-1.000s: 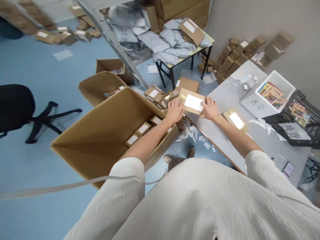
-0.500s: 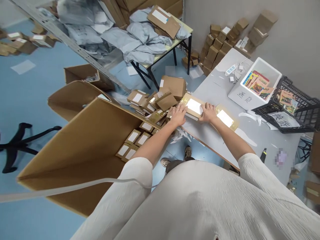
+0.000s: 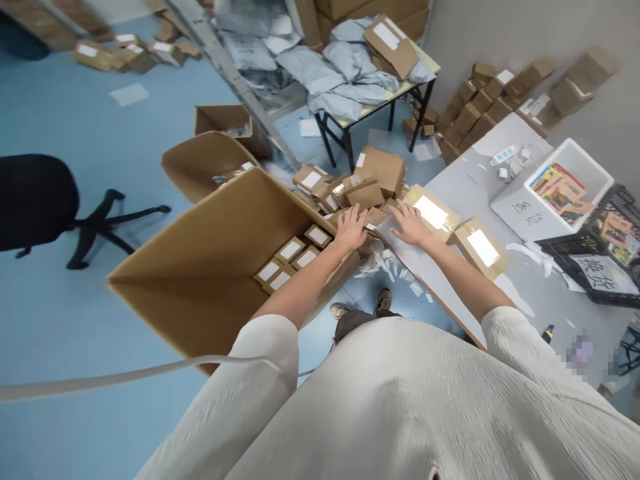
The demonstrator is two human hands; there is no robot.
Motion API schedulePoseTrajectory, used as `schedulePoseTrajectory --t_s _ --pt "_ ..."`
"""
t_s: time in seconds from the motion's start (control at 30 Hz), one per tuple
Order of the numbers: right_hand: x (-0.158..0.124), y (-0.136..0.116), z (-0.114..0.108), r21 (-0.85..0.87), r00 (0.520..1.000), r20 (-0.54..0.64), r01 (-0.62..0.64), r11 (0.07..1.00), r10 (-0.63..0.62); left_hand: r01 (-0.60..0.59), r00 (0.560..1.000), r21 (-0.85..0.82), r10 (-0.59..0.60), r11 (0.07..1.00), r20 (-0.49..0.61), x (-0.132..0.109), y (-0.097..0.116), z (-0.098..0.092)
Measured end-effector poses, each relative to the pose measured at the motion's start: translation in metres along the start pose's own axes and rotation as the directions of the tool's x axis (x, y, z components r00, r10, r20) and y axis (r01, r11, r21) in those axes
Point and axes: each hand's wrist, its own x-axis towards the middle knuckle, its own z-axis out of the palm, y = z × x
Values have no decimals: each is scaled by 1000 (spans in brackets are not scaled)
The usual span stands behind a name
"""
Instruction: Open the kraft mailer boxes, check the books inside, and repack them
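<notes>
My left hand is open, fingers spread, over the near rim of a large open carton. Small cardboard boxes with white labels lie inside that carton. Over the table's left edge reaches my right hand, also open and holding nothing I can see. Just right of it sits a taped cardboard box with a white label. A second labelled box rests beside that one on the grey table. Beyond my fingertips, loose cardboard boxes are piled up.
A white foam bin and a black crate, both with booklets, stand on the table's right. Grey parcels cover a small table behind. A black chair is at left; paper scraps litter the floor.
Both hands have come off the labelled box on the table and moved left, fingers spread. The box stays on the table. The view has turned left, bringing the chair seat into sight.
</notes>
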Motion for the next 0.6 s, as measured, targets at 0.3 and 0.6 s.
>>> schedulePoseTrajectory --t_s 0.3,0.6 --pt "78 -173 30 -18 937 95 338 941 -335 291 957 -86 -291 953 18 -127 -153 5" --pt "131 -277 118 -49 876 420 283 958 -237 487 872 -209 -457 848 177 -221 -239 66"
